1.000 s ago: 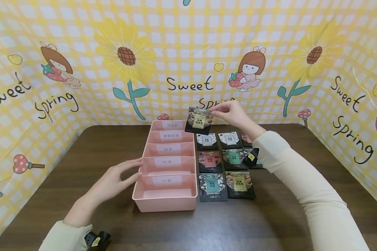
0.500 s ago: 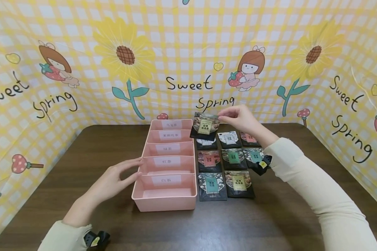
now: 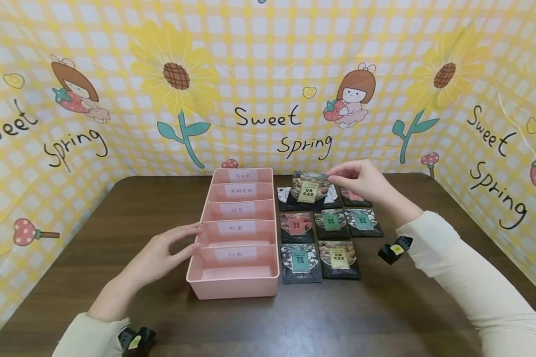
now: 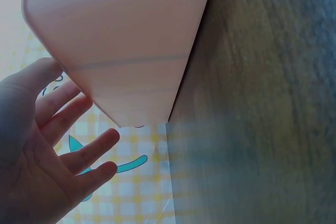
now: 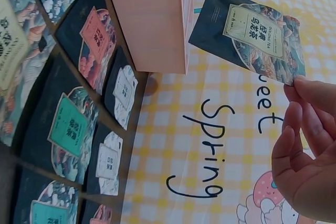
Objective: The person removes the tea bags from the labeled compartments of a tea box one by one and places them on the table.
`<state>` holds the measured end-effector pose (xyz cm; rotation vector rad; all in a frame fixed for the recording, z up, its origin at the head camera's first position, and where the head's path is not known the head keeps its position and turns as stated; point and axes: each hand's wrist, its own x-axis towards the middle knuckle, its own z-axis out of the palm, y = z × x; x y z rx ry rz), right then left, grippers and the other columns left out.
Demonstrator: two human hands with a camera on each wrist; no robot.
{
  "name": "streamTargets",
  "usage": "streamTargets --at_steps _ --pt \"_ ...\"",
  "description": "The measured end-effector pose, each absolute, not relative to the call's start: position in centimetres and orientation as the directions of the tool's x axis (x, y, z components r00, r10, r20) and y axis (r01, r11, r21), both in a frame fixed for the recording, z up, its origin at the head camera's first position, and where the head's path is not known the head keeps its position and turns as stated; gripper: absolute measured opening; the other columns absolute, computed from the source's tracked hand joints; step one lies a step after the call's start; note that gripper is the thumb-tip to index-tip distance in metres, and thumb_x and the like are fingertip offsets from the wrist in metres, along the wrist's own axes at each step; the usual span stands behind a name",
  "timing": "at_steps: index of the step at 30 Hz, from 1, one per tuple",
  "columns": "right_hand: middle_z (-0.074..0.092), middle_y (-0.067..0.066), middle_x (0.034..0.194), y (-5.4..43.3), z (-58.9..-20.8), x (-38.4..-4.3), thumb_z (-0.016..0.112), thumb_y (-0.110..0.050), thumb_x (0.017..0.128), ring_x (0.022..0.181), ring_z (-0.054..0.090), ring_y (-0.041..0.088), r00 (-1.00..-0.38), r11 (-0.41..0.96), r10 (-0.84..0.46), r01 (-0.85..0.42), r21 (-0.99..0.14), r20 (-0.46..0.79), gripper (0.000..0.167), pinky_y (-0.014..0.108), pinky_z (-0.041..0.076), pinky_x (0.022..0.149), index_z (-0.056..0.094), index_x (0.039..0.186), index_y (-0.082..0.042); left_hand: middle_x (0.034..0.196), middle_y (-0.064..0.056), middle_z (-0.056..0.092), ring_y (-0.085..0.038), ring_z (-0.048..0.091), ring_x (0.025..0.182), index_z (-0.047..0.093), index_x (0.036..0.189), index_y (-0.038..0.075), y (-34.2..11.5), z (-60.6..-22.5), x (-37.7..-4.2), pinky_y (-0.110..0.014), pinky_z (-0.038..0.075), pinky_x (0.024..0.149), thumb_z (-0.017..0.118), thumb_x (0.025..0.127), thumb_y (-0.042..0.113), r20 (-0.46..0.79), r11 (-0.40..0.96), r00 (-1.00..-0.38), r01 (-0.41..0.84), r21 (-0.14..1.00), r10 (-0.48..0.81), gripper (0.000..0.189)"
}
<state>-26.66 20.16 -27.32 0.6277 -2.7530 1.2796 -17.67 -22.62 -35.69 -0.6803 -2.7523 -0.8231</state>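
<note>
My right hand (image 3: pixel 362 181) pinches a corner of a black oolong tea sachet (image 3: pixel 309 191) with a yellow label. In the right wrist view the sachet (image 5: pixel 252 32) hangs from thumb and fingertip, in the air. In the head view it overlaps two white-labelled sachets lying at the back. A long pink divided box (image 3: pixel 232 288) stands on the table to its left, with a paper label in each compartment. My left hand (image 3: pixel 158 255) touches the box's left side with its fingertips. The left wrist view shows its fingers (image 4: pixel 86 150) spread and relaxed beside the pink wall.
Several tea sachets lie in rows right of the box, including a red-labelled one (image 3: pixel 297 228), a green one (image 3: pixel 332 224), a teal one (image 3: pixel 301 264) and a yellow one (image 3: pixel 341 259). A yellow checked cloth (image 3: pixel 268 64) hangs behind the dark wooden table (image 3: pixel 129 213).
My right hand has carried the oolong sachet right and lower, from beside the box's back compartment to over the back row of sachets. The left hand stays at the box.
</note>
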Motion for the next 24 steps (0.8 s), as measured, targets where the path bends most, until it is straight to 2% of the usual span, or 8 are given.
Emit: streamTargets --at_steps 2,5,11,13,15,20,24 --pt "0.065 -0.018 0.073 20.5 -27.4 -26.3 0.062 -0.023 0.091 0.055 0.052 0.004 -0.917 0.575 -0.343 -0.377 -0.726 0.205 0.025 0.025 0.045 0.050 0.068 0.105 -0.004 0.132 -0.010 0.058 -0.031 0.053 0.122 0.060 0.124 0.011 -22.6 -35.7 -17.6 -0.048 0.041 0.097 0.063 0.090 0.025 0.303 0.741 -0.878 0.477 0.472 0.372 0.037" --pt "0.065 -0.018 0.074 21.1 -27.5 -25.8 0.062 -0.021 0.091 0.058 0.056 0.003 -0.918 0.565 -0.340 -0.373 -0.736 0.204 0.024 0.022 0.049 0.054 0.068 0.105 -0.002 0.132 -0.010 0.058 -0.031 0.053 0.123 0.060 0.124 0.011 -22.6 -35.6 -17.6 -0.048 0.041 0.097 0.062 0.090 0.025 0.302 0.743 -0.880 0.473 0.474 0.368 0.037" --pt "0.071 0.003 0.089 22.4 -28.0 -24.8 0.060 -0.018 0.091 0.071 0.065 0.000 -0.921 0.551 -0.334 -0.364 -0.751 0.202 0.025 0.020 0.056 0.068 0.066 0.106 0.002 0.131 -0.010 0.058 -0.031 0.053 0.122 0.060 0.124 0.011 -22.7 -35.7 -17.8 -0.048 0.041 0.098 0.063 0.090 0.025 0.303 0.744 -0.879 0.474 0.471 0.368 0.037" --pt "0.072 0.005 0.090 22.8 -28.2 -24.6 0.061 -0.019 0.091 0.073 0.065 -0.001 -0.922 0.568 -0.328 -0.367 -0.737 0.207 0.025 0.020 0.055 0.069 0.066 0.107 0.000 0.131 -0.010 0.058 -0.031 0.053 0.122 0.060 0.124 0.011 -22.7 -35.8 -17.8 -0.048 0.041 0.098 0.063 0.090 0.025 0.302 0.744 -0.880 0.473 0.472 0.368 0.037" --pt "0.072 0.002 0.089 23.2 -28.3 -24.2 0.061 -0.021 0.091 0.075 0.065 -0.001 -0.924 0.588 -0.318 -0.366 -0.721 0.210 0.026 0.019 0.054 0.069 0.067 0.106 -0.002 0.132 -0.010 0.058 -0.031 0.053 0.122 0.060 0.124 0.012 -22.7 -35.8 -17.8 -0.048 0.041 0.098 0.063 0.090 0.025 0.300 0.744 -0.880 0.472 0.473 0.368 0.037" --pt "0.069 -0.014 0.084 24.1 -28.5 -23.3 0.062 -0.023 0.091 0.075 0.063 -0.002 -0.928 0.615 -0.293 -0.367 -0.698 0.229 0.024 0.021 0.052 0.065 0.068 0.105 -0.005 0.132 -0.010 0.057 -0.032 0.053 0.123 0.060 0.124 0.012 -22.7 -35.8 -17.8 -0.049 0.041 0.098 0.062 0.090 0.026 0.298 0.744 -0.881 0.471 0.474 0.368 0.037" --pt "0.066 -0.020 0.084 24.9 -28.7 -22.6 0.062 -0.022 0.090 0.075 0.060 -0.002 -0.926 0.624 -0.283 -0.376 -0.684 0.251 0.022 0.019 0.049 0.065 0.069 0.104 -0.006 0.133 -0.010 0.057 -0.032 0.053 0.123 0.060 0.124 0.012 -22.7 -35.9 -17.8 -0.049 0.041 0.098 0.062 0.090 0.026 0.294 0.747 -0.883 0.467 0.474 0.366 0.037"
